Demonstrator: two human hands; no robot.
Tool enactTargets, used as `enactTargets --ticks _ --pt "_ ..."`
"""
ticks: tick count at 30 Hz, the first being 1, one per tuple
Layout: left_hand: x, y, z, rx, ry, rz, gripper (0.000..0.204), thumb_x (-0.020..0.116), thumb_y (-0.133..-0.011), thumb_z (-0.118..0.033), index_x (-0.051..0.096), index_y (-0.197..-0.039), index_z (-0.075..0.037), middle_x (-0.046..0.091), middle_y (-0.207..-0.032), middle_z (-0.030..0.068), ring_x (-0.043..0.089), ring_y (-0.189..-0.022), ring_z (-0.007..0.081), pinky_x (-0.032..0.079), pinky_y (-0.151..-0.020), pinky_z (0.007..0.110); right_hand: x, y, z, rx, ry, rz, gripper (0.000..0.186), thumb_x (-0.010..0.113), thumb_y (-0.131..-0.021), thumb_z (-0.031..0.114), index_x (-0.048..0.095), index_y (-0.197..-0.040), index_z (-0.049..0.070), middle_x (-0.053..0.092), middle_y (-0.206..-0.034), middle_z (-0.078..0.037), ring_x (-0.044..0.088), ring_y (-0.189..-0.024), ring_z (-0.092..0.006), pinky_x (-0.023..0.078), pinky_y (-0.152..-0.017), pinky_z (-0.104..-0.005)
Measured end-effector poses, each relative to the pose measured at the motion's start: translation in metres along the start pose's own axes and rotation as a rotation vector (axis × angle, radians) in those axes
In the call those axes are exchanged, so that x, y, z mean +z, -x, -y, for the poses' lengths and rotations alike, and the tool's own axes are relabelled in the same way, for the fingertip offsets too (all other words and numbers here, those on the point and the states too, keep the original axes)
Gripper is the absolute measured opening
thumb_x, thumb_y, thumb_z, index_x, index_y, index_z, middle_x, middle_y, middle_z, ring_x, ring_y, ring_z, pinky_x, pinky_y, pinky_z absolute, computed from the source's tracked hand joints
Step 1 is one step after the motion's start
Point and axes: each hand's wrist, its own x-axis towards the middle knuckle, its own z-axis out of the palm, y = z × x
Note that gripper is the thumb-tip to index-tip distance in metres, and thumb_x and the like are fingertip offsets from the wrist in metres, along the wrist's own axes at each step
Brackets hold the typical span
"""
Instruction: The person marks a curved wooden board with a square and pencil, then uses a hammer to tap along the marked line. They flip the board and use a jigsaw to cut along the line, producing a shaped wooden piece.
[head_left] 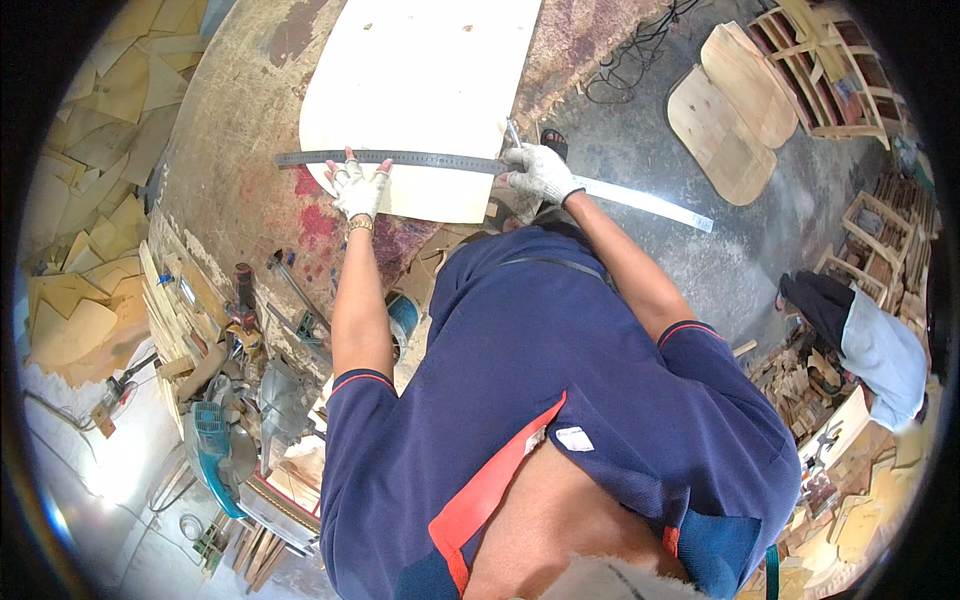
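Note:
A long metal ruler (430,160) lies across a pale rounded board (420,75) on the worn table. Its left part looks dark, and its right part shines past the table's edge. My left hand (357,187), in a white glove with bare fingertips, presses the ruler from the near side with its fingers spread. At the board's right edge, my gloved right hand (541,173) is closed around a slim pen-like tool (513,132), which points up and away. That hand also covers part of the ruler; whether it grips it I cannot tell.
Beside my left forearm, a red and black power tool (244,290) and a teal circular saw (211,430) rest among wood strips. Two rounded boards (722,130) lie on the floor to the right, near a wooden frame (835,75). Another person (880,345) bends at the far right.

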Motion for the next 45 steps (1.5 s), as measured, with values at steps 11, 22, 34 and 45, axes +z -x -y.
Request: enactTargets --ticks 11,22,34,45 --pt "0.004 -0.003 0.002 0.003 -0.004 -0.013 0.114 0.055 -0.079 -0.089 0.01 -0.166 -0.03 -0.002 -0.171 0.0231 -0.004 -0.158 0.0403 0.015 -0.112 0.079 -0.002 -0.002 0.0 -0.029 -0.036 -0.007 0.039 0.076 -0.084 0.035 0.074 -0.11 0.007 0.068 -0.098 -0.021 0.067 -0.095 -0.0395 0.053 -0.085 -0.0464" --pt "0.001 -0.001 -0.001 0.002 0.021 0.019 0.114 0.055 -0.078 -0.088 0.01 -0.166 -0.031 -0.006 -0.171 0.0212 -0.006 -0.158 0.0408 0.015 -0.112 0.079 0.001 -0.003 -0.005 0.003 -0.059 0.019 0.04 0.075 -0.084 0.032 0.073 -0.113 0.005 0.069 -0.105 -0.02 0.068 -0.099 -0.04 0.053 -0.088 -0.0446" --pt "-0.002 0.0 -0.003 -0.001 -0.054 0.045 0.112 0.049 -0.081 -0.089 0.009 -0.166 -0.027 -0.002 -0.17 0.0247 -0.004 -0.158 0.0425 0.018 -0.112 0.078 -0.003 -0.002 0.001 0.032 -0.109 0.031 0.036 0.075 -0.08 0.024 0.074 -0.11 0.004 0.07 -0.105 -0.019 0.069 -0.095 -0.038 0.055 -0.086 -0.0433" --pt "0.0 -0.003 -0.001 0.016 -0.035 0.032 0.115 0.05 -0.08 -0.09 0.008 -0.166 -0.028 -0.003 -0.17 0.026 -0.005 -0.157 0.0447 0.017 -0.113 0.077 -0.005 -0.002 0.004 0.002 -0.048 0.004 0.034 0.075 -0.081 0.023 0.074 -0.109 0.003 0.071 -0.105 -0.018 0.071 -0.094 -0.036 0.056 -0.085 -0.041"
